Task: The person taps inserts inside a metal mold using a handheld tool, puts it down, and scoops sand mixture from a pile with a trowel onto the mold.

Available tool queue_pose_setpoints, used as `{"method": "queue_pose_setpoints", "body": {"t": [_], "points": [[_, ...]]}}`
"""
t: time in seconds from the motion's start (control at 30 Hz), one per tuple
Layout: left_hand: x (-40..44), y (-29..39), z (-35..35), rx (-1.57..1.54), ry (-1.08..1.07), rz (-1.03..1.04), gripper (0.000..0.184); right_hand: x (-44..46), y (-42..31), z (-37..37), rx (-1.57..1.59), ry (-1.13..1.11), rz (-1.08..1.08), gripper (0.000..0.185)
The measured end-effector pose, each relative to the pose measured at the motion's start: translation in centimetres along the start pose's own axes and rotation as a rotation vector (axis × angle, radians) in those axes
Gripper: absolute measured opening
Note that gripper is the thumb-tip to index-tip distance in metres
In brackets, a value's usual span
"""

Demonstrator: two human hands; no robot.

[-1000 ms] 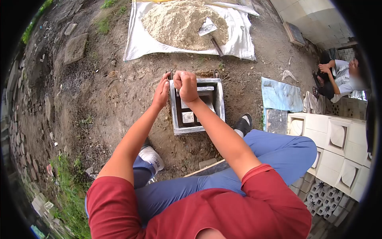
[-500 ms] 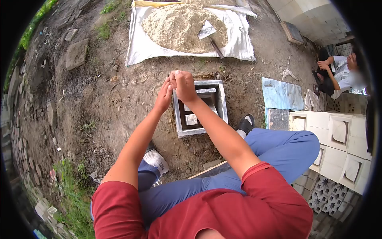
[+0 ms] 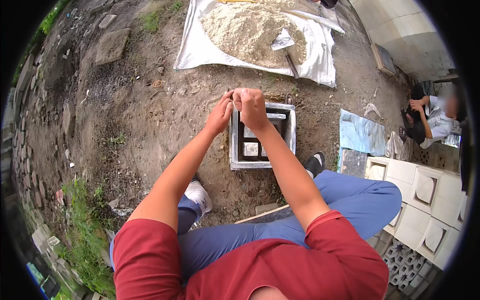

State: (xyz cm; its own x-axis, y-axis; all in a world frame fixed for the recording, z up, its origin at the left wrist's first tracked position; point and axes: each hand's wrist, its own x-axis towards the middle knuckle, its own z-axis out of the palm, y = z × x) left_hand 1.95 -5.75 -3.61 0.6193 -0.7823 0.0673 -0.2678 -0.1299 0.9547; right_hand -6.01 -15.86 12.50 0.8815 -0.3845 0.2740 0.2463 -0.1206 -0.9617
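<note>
A square grey metal mould (image 3: 291, 131) sits on the dirt, with block-shaped pieces inside it. My right hand (image 3: 251, 107) is curled closed over the mould's far left corner; what it grips, if anything, is hidden. Beside it on the left, my left hand (image 3: 220, 114) has its fingers stretched out and pressed near the right hand's knuckles, with nothing visible in its palm. Beyond the mould, a pile of pale powder (image 3: 245, 32) lies on a white sheet (image 3: 192, 56), and a trowel (image 3: 283, 41) rests on the pile.
A blue sheet (image 3: 361, 131) lies to the right. Pale cast blocks (image 3: 406, 195) are stacked at the lower right, near patterned vent blocks (image 3: 404, 264). Another person (image 3: 434, 117) sits at the far right. A flat stone (image 3: 112, 46) and grass (image 3: 82, 225) are on the left.
The view has shifted, so the mould and both hands appear farther right. Both hands remain together at the mould's far left corner, the right one still curled.
</note>
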Motion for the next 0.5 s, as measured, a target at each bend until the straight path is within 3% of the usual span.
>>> {"method": "queue_pose_setpoints", "body": {"t": [0.13, 0.23, 0.27, 0.5], "points": [[0.1, -0.4, 0.0, 0.05, -0.002, 0.086, 0.03, -0.5, -2.5, -0.3, -0.037, 0.029, -0.02, 0.051], [0.4, -0.5, 0.3, 0.058, 0.011, 0.112, 0.03, -1.9, 2.1, -1.2, -0.052, 0.014, -0.087, 0.05], [0.4, -0.6, 0.2, 0.049, 0.011, 0.098, 0.03, -2.0, 2.2, -1.5, -0.044, 0.005, -0.016, 0.05], [0.4, -1.2, 0.2, 0.06, 0.003, 0.149, 0.029, -0.8, -2.9, -1.0, 0.029, -0.008, 0.043, 0.048]]}}
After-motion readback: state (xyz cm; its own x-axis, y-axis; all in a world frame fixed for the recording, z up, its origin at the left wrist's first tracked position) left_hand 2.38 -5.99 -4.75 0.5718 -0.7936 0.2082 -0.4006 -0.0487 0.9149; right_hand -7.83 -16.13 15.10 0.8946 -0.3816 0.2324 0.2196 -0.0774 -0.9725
